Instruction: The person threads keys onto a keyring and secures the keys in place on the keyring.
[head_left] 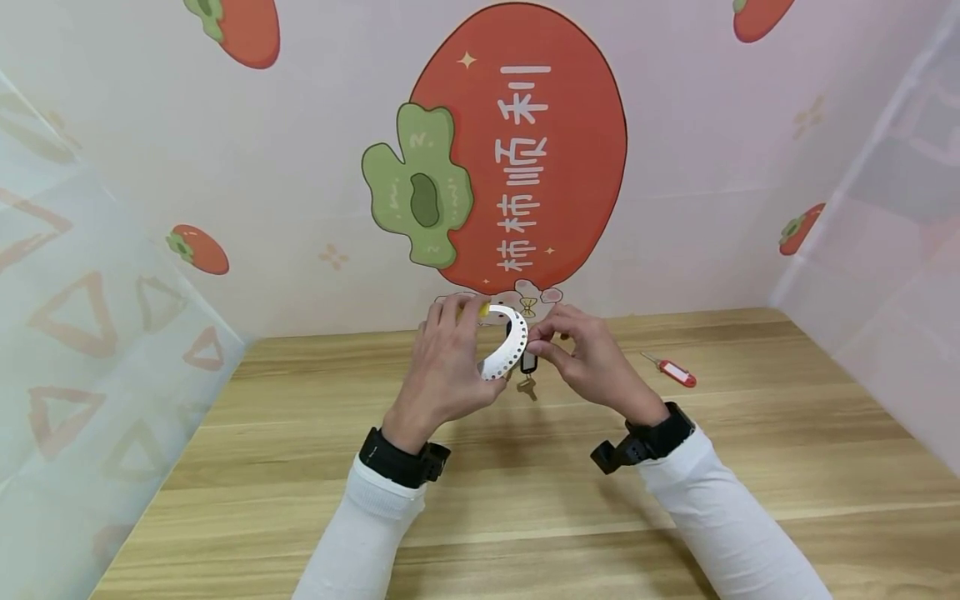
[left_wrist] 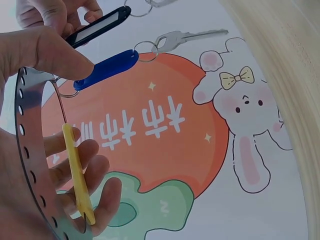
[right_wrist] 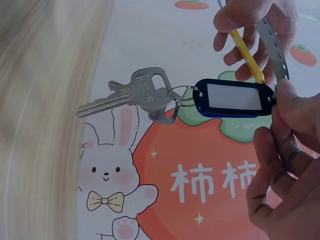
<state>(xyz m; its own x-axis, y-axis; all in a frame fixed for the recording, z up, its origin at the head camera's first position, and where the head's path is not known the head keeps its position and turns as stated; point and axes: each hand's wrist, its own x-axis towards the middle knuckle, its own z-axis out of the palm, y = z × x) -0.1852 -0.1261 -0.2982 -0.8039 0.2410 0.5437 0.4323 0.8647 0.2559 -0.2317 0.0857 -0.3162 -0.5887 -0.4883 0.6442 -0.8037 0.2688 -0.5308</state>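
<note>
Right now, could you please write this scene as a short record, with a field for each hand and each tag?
Left hand: holds curved holed band
Right hand: pinches at one end of the black tag
Black tag: white label, key attached
Blue tag: near left thumb, key attached
Yellow tag: near left fingers
Red tag: lies on wooden table, untouched

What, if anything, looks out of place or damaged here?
Nothing looks visibly damaged or spilled. The odd one out is the red key tag, lying slantwise on the table to the right, while the black tag and blue tag are up near the white perforated band.
</note>
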